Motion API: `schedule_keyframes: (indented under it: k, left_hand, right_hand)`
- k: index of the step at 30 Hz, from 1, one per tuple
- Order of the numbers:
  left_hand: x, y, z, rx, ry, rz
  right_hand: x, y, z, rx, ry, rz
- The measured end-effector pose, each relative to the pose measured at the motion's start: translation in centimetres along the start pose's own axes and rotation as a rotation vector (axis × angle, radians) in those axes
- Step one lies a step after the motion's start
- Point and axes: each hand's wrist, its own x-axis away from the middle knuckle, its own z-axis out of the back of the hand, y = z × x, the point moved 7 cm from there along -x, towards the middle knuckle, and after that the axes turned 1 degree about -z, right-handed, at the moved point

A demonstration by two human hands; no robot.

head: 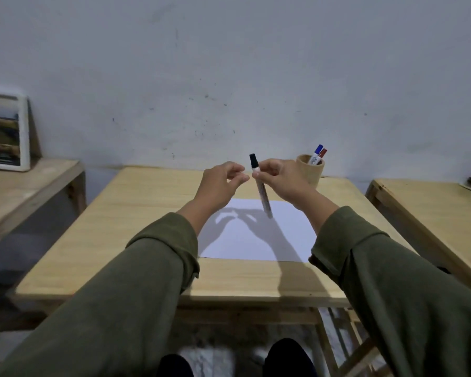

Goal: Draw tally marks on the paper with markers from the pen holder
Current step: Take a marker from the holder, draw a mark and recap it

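The black marker [259, 183] is hanging in your right hand [279, 180], fingers pinching it near the capped end, above the far edge of the paper [256, 240]. Your left hand [223, 180] is hovering just beside the cap with fingers loosely curled and holding nothing, probably reaching to uncap it, though the blur is making contact hard to judge. The paper is showing no marks yet, so the drawing is all ahead of you. The blue marker [316, 153] and red marker [322, 154] are waiting in the pen holder [312, 172].
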Motion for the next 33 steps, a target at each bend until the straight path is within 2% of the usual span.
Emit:
schedule_keyframes:
  k: [3,9,14,19,24,33]
  left_hand:
    - [-0.4,0.6,1.0,0.042,0.036,-0.046]
    - [-0.5,1.1,0.8,0.0,0.01,-0.118]
    - [-0.2,1.0,0.7,0.025,0.006,-0.137]
    - [-0.4,0.6,0.2,-0.005,-0.064,-0.119]
    - [-0.8,0.3,0.0,-0.079,-0.04,-0.084]
    - [-1.1,-0.4,0.3,-0.093,0.082,0.013]
  right_hand:
    - [0.1,-0.3,-0.2,0.094,-0.055,0.02]
    - [0.1,-0.4,-0.3,0.1,-0.104,0.019]
    - [0.5,0.4,-0.8,0.075,-0.265,-0.039]
    - [0.4,0.9,-1.0,0.107,-0.304,-0.049]
    - [0.2,0.7,-1.0,0.199,-0.266,-0.019]
    - [-0.7,0.0,-0.8,0.418,-0.084,0.128]
